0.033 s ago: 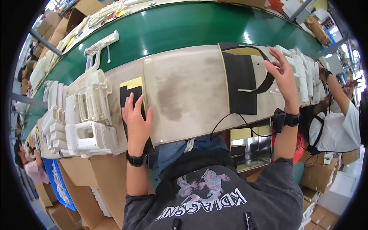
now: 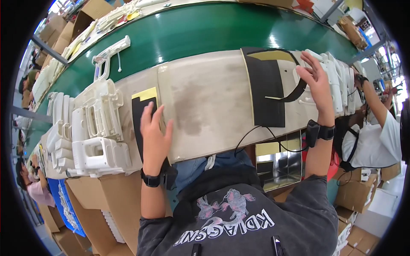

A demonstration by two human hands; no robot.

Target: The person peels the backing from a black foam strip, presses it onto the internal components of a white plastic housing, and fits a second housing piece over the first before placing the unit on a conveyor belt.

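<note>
Black sheet (image 2: 267, 91), yellow backing showing at its edges, lies on the pale worktop (image 2: 213, 85), right of centre. Curved black strip (image 2: 294, 94) bows out from its right side to the right hand (image 2: 318, 83). Right hand: fingers raised and bent, thumb by the strip; from where I stand, can't tell if it's pinched or merely touched. Left hand (image 2: 154, 136): fingers loosely spread, wide, grasping nothing, over a narrower black piece (image 2: 137, 117) with a yellow top end; contact unclear. White plastic housings (image 2: 102, 153) stacked left, green belt (image 2: 205, 32) beyond.
</note>
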